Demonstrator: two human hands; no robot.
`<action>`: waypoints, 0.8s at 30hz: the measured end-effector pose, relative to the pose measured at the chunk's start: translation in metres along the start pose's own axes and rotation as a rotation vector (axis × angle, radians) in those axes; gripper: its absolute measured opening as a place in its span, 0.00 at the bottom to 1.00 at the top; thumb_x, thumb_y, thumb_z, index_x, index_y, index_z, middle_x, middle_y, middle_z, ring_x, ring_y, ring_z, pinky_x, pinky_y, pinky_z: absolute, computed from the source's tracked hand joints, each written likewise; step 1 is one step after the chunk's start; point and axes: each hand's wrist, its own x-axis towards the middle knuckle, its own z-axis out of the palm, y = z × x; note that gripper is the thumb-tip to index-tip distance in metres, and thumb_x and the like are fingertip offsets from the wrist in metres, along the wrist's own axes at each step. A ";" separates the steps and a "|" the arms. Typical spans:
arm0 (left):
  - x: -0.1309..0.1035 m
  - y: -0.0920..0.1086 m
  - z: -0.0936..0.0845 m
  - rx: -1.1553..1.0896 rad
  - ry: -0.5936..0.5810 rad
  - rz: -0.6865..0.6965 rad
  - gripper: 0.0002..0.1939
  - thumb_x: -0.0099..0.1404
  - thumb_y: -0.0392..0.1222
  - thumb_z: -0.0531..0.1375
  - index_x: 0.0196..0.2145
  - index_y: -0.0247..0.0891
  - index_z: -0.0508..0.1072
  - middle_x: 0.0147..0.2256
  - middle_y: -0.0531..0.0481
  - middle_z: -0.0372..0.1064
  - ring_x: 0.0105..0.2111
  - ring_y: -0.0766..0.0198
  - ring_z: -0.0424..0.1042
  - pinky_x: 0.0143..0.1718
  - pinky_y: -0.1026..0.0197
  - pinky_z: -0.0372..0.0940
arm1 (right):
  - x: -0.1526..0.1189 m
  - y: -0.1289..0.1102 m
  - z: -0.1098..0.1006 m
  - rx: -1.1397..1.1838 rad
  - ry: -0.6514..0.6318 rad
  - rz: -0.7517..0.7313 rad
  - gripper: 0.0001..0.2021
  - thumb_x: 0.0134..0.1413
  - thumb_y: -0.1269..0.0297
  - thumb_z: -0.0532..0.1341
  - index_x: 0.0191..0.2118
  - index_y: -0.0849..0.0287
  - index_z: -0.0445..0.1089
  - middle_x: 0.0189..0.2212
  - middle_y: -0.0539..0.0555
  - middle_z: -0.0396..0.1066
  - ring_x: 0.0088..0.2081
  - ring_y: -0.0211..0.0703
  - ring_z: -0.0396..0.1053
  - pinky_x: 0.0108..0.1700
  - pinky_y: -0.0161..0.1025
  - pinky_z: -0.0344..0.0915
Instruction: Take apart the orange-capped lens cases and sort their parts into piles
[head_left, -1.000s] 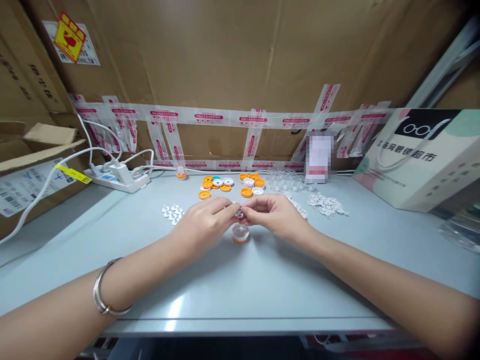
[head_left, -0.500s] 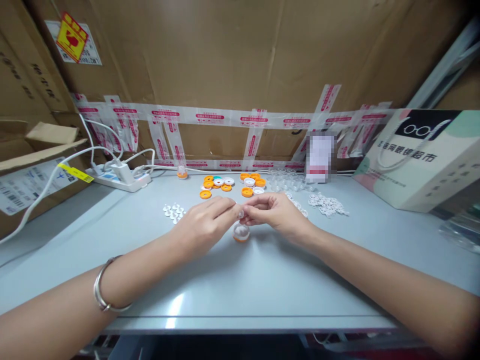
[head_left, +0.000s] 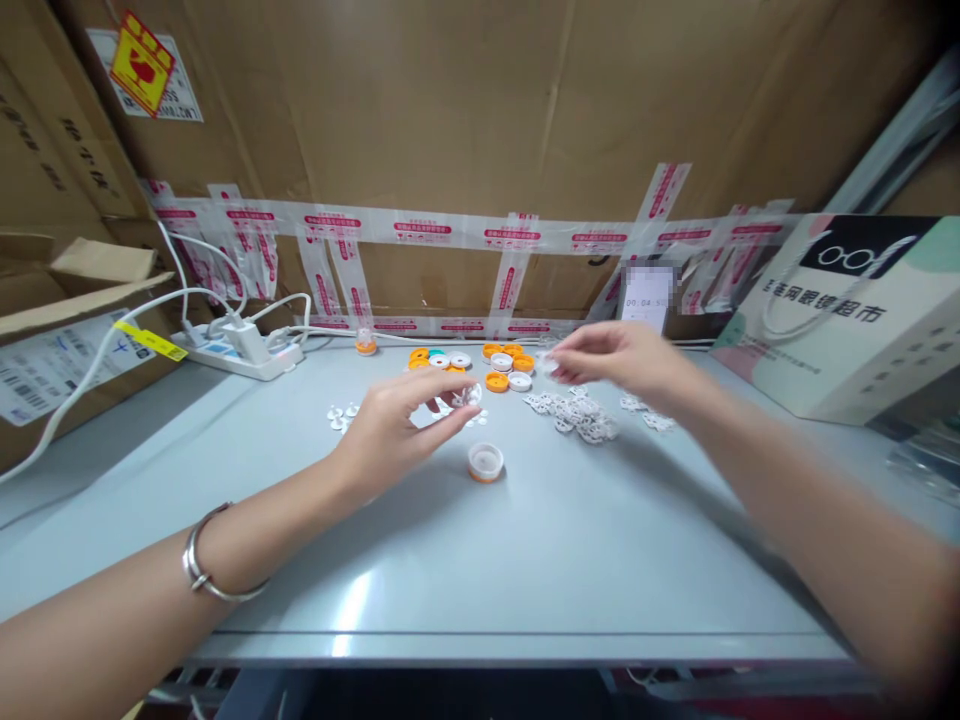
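Note:
Over the middle of the table, my left hand (head_left: 409,425) pinches a small white openwork plastic piece (head_left: 470,396) between thumb and fingers. Below its fingertips stands a round orange base with a clear-white rim (head_left: 486,463), touched by neither hand. My right hand (head_left: 619,358), smeared by motion, is farther back to the right. Its fingers are drawn together at a clear plastic cup (head_left: 550,366), which looks blurred. Small white pegged discs (head_left: 343,415) lie beside and behind my left hand. A pile of white openwork pieces (head_left: 581,415) lies below my right hand.
Orange and white rings (head_left: 496,382) lie in groups at the back. A capped orange piece (head_left: 365,343) stands alone behind. A power strip (head_left: 259,365) with white cables sits at left, near an open carton (head_left: 67,345). A paper bag (head_left: 832,320) and a phone-like screen (head_left: 646,298) are at right.
My hands have separated. The right one moved back and right to the clear cups; the left stays near the middle with the white piece. The inside of the orange base is now more visible.

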 end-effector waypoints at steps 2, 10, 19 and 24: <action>-0.001 0.000 0.001 -0.023 -0.031 -0.002 0.10 0.60 0.38 0.58 0.41 0.37 0.71 0.34 0.49 0.71 0.30 0.69 0.68 0.33 0.64 0.64 | 0.007 0.005 -0.037 -0.163 0.112 0.022 0.10 0.38 0.58 0.65 0.27 0.58 0.73 0.24 0.54 0.73 0.30 0.40 0.70 0.35 0.38 0.67; -0.001 -0.001 0.003 0.002 -0.077 0.013 0.11 0.62 0.39 0.56 0.42 0.38 0.70 0.35 0.49 0.70 0.29 0.69 0.67 0.33 0.64 0.64 | 0.014 0.033 -0.069 -0.340 -0.226 0.208 0.09 0.36 0.59 0.65 0.26 0.57 0.74 0.26 0.55 0.74 0.29 0.41 0.70 0.33 0.38 0.67; -0.002 -0.001 0.003 0.002 -0.081 0.025 0.11 0.62 0.39 0.57 0.42 0.37 0.71 0.35 0.48 0.71 0.30 0.69 0.68 0.33 0.65 0.65 | 0.026 0.048 -0.043 -0.372 -0.218 0.180 0.09 0.35 0.59 0.65 0.25 0.59 0.73 0.24 0.54 0.73 0.28 0.41 0.69 0.32 0.38 0.66; -0.002 0.001 0.005 0.014 -0.074 0.055 0.11 0.61 0.38 0.57 0.42 0.37 0.71 0.35 0.47 0.72 0.30 0.68 0.69 0.29 0.66 0.65 | 0.014 0.024 -0.021 -0.255 -0.064 0.038 0.15 0.39 0.52 0.64 0.29 0.60 0.72 0.25 0.54 0.72 0.28 0.40 0.69 0.32 0.37 0.65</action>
